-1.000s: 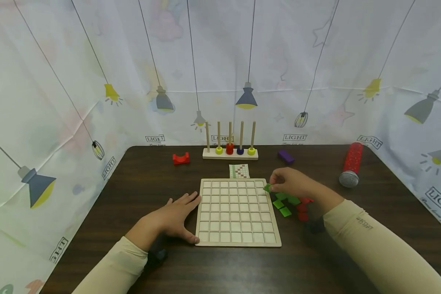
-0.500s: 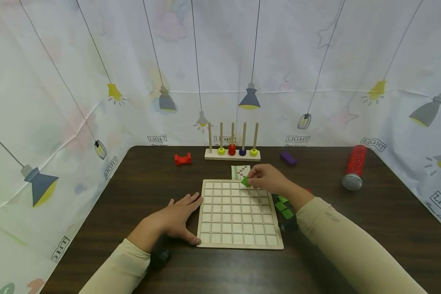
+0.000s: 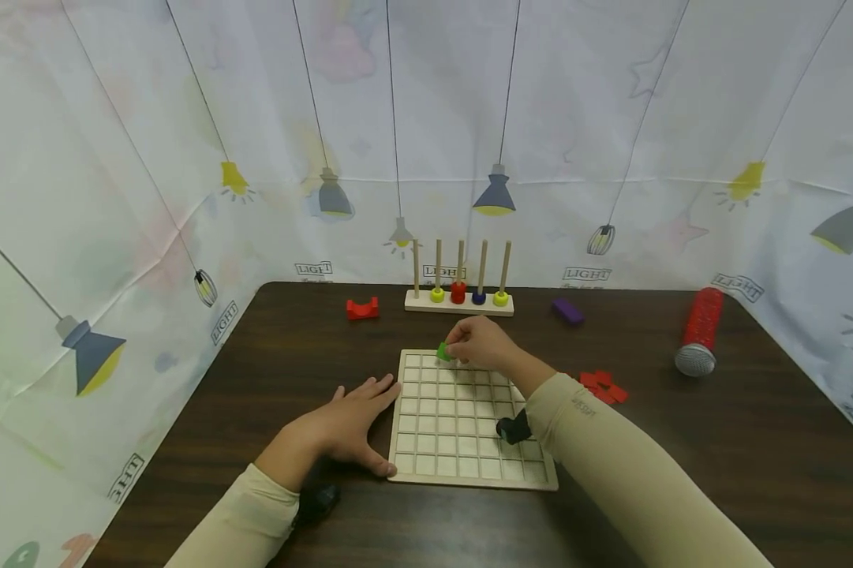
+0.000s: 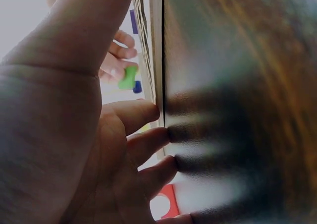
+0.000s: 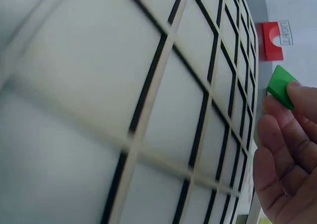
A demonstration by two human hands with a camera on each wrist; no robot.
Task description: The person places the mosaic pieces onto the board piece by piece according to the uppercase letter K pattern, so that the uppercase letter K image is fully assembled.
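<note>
A wooden grid board (image 3: 447, 426) with square cells lies in the middle of the dark table. My left hand (image 3: 344, 426) rests at the board's left edge, fingers spread and straight, thumb at the near left corner. Between thumb and fingertips, my right hand (image 3: 484, 345) pinches a green square tile (image 5: 281, 86) above the far row of cells, left of the middle. In the left wrist view the green tile (image 4: 127, 78) shows beyond the left fingers. Several red tiles (image 3: 602, 386) lie right of the board, partly beside the right sleeve.
Behind the board stands a peg stand (image 3: 458, 302) with coloured rings. A red notched block (image 3: 362, 308) lies far left, a purple block (image 3: 567, 311) far right. A red microphone (image 3: 701, 331) lies at the right. A patterned curtain (image 3: 426, 118) closes off the back.
My right hand has carried the green tile leftward from beside the board's right edge to over its far row. The right forearm now covers the green tiles on the table. My left hand stays put.
</note>
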